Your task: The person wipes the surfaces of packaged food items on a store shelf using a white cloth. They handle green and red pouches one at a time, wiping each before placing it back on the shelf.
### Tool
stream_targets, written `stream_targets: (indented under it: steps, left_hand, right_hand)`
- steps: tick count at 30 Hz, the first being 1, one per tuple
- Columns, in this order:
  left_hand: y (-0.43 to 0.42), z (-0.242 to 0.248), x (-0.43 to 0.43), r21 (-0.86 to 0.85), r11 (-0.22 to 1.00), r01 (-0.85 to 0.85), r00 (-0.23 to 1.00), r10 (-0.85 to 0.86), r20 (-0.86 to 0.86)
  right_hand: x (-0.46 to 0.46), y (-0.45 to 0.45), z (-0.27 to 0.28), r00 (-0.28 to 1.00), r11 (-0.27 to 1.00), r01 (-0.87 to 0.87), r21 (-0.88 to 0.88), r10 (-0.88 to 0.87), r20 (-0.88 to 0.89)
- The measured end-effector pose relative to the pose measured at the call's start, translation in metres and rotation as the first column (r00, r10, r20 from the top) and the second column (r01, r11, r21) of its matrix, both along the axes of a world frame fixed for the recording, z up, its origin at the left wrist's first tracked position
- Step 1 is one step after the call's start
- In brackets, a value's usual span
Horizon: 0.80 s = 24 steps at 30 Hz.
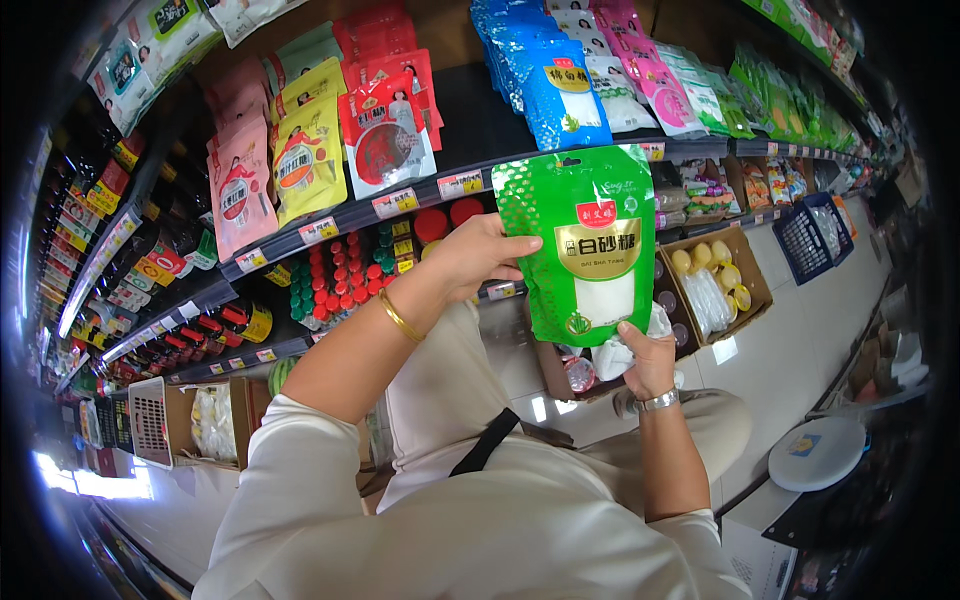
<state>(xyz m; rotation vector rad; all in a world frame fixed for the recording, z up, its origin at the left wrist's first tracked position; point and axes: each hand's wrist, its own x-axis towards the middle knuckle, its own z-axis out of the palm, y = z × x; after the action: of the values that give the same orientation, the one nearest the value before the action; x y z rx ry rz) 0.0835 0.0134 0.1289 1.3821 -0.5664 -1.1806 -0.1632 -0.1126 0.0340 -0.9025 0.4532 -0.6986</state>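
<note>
Both my hands hold a green pouch of white sugar (592,247) upright, its printed front facing me. My left hand (480,255) pinches its left edge, thumb on the front. At the lower right corner, my right hand (646,360) grips the pouch with the thumb in front and a crumpled white cloth or tissue (616,357) bunched under the fingers. Behind the pouch runs a shelf edge with price tags. On that shelf stand blue pouches (566,97), a red and white pouch (386,135), a yellow pouch (309,142) and pink pouches (240,187).
Below the shelf are bottles with red caps (349,277). Cardboard boxes with packed goods (754,304) stand on the floor at right, near a dark blue basket (802,244). A white basket (150,420) and another box are at lower left. A round white lid or stool top (816,454) is at lower right.
</note>
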Motion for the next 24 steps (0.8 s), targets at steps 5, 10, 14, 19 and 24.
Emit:
stream_targets:
  steps: [5,10,14,19,24]
  left_hand:
    - [-0.022,0.028,0.030,-0.083,0.995,0.046,0.995,-0.038,0.094]
    - [-0.043,0.048,0.044,-0.133,0.990,-0.053,0.989,0.070,0.132]
    - [-0.062,0.060,0.066,-0.093,0.994,-0.064,0.960,0.087,0.266]
    - [-0.084,0.080,0.142,-0.189,0.976,-0.107,0.890,0.178,0.420]
    - [-0.111,0.092,0.239,-0.548,0.809,-0.211,0.861,0.420,0.287]
  right_hand:
    - [0.034,-0.026,0.015,0.993,0.988,0.116,-0.106,-0.116,0.006]
    - [0.069,-0.039,0.017,0.993,0.982,0.118,-0.149,-0.120,-0.005]
    - [0.084,-0.040,0.005,0.993,0.987,-0.001,-0.158,-0.017,-0.113]
    - [0.067,-0.051,-0.010,0.974,0.986,-0.091,-0.137,0.059,-0.221]
    - [0.053,-0.062,-0.032,0.935,0.995,-0.052,-0.087,0.018,-0.355]
